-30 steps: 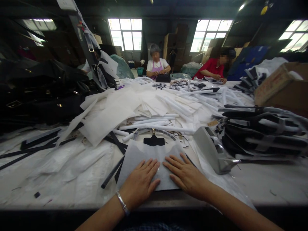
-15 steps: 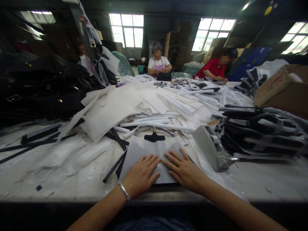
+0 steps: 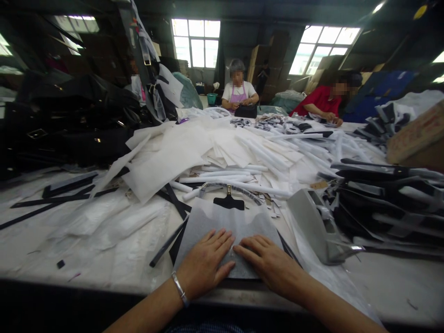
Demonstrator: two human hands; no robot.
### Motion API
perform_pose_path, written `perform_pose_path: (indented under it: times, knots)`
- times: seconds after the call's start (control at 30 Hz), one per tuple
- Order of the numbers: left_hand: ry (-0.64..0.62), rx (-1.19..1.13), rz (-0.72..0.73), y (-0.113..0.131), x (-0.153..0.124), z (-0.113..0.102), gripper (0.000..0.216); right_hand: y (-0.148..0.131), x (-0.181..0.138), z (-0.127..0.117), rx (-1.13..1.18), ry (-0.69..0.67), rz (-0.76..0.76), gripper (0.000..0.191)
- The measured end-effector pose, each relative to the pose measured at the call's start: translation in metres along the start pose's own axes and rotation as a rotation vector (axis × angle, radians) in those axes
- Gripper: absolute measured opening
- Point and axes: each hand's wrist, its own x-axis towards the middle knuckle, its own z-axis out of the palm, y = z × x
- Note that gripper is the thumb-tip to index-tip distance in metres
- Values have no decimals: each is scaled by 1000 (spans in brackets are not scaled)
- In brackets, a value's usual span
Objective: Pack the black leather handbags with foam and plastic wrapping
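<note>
A cluttered workshop table [image 3: 381, 282] is filling the view. Left hand [image 3: 204, 264] and right hand [image 3: 268, 263] are pressing flat, fingers spread, on the grey sheet [image 3: 229, 226] at the near edge, apparently smoothing it over a black piece [image 3: 229, 202]. Next likely calls for keeping it taut.

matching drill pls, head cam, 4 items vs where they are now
Items:
1. left hand
2. right hand
3. tape dispenser
4. black tab

Places:
A. right of the grey sheet, on the table
B. flat on the grey sheet, left half
C. past the sheet's far edge
D. flat on the sheet, right half

Pairs: 1-B, 2-D, 3-A, 4-C
</note>
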Motion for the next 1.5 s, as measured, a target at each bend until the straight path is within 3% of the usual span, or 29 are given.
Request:
perform_pose_path:
  times: [0.33,1.03,1.13,1.33,1.5]
  knots:
    - [3,3,4,-1,-1,2,54,3,3,1,-35,-29,-8,47]
    - [10,-34,-16,-2,0,0,54,4,4,-1,71,-23,5,60]
    - [52,-57,1,-4,-3,1,55,3,4,-1,72,-15,-3,55]
    - [314,-126,103,-7,-15,8,30,5,-2,5,0,4,-45,58]
    - [321,-170,77,-7,-13,9,25,7,-3,10,-27,-19,-36,61]
